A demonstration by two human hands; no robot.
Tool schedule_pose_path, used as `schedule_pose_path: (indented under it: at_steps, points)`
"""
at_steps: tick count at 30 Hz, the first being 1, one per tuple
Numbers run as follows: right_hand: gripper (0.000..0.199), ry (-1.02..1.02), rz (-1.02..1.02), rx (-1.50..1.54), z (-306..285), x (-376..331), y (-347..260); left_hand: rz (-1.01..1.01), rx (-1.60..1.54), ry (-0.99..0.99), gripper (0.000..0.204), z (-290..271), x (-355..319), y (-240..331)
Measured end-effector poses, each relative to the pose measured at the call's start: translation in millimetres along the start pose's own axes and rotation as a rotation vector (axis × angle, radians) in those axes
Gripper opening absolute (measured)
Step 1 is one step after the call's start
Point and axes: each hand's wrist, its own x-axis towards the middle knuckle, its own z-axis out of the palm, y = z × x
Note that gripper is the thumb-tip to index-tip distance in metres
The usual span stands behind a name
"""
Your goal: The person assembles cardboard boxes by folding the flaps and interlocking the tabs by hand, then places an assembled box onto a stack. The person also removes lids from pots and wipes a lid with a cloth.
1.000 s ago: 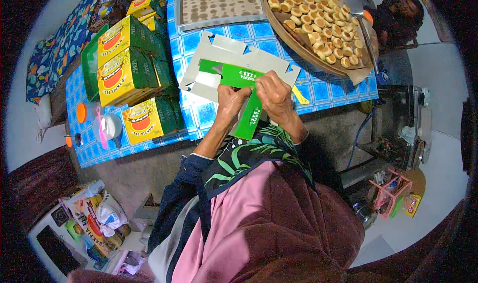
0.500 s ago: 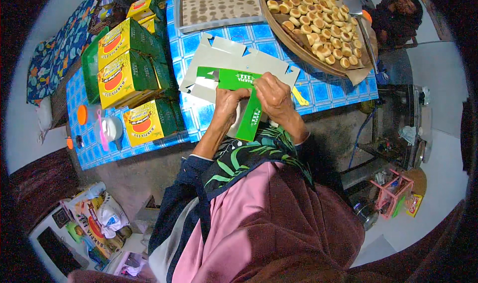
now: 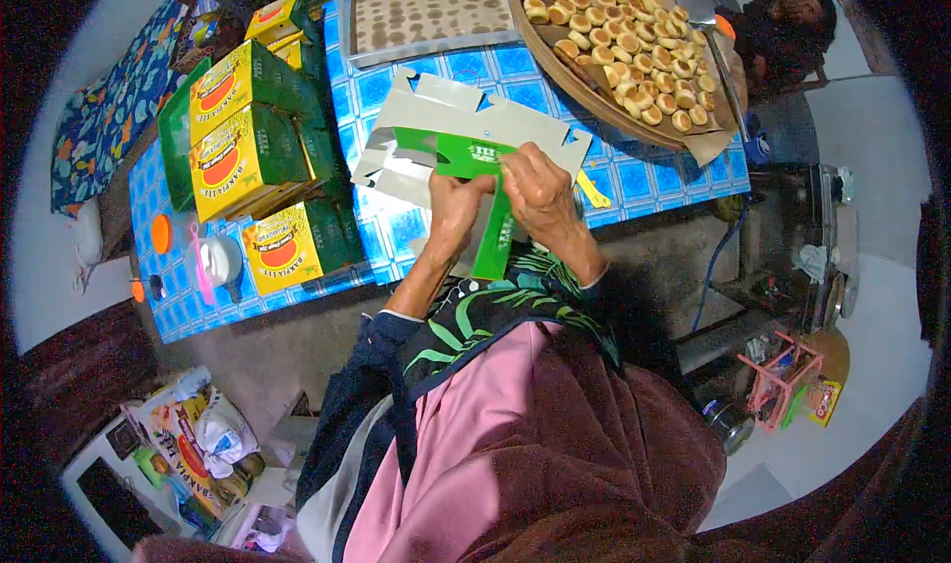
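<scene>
Both my hands are on a green cardboard carton (image 3: pixel 466 155) with a pale grey inside, partly folded, at the near edge of the table. My left hand (image 3: pixel 456 211) pinches it from the left, thumb pointing inward below the upper green panel. On the other side, my right hand (image 3: pixel 540 202) is closed over the corner where the upper panel meets a green flap hanging toward my lap. Beyond my hands, a pale grey cardboard blank (image 3: pixel 446 98) with notched edges lies flat; whether it joins the carton I cannot tell.
Stacked yellow-and-green boxes (image 3: pixel 223 167) stand at the left of the blue checked tablecloth (image 3: pixel 634 182). At the back are a paper-lined tray (image 3: pixel 347 18) and a round woven tray (image 3: pixel 565 73) of small round pastries, with a metal spatula (image 3: pixel 696 6). A person (image 3: pixel 788 28) is at the far right.
The green flap nearest my lap has tilted slightly to the left and shows a narrower face. Both hands keep their grip on the carton, and the view has shifted a little.
</scene>
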Motion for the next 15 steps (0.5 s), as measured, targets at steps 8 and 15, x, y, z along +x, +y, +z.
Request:
schedule_pose_path:
  at_steps: [8,15]
  points:
    - [0.006,0.33,0.31,0.157,1,-51,50,-0.059,-0.287,0.075,0.012,-16,12,3]
    - [0.025,-0.164,0.564,-0.568,25,-122,136,-0.053,-0.298,0.042,0.013,-18,15,-13]
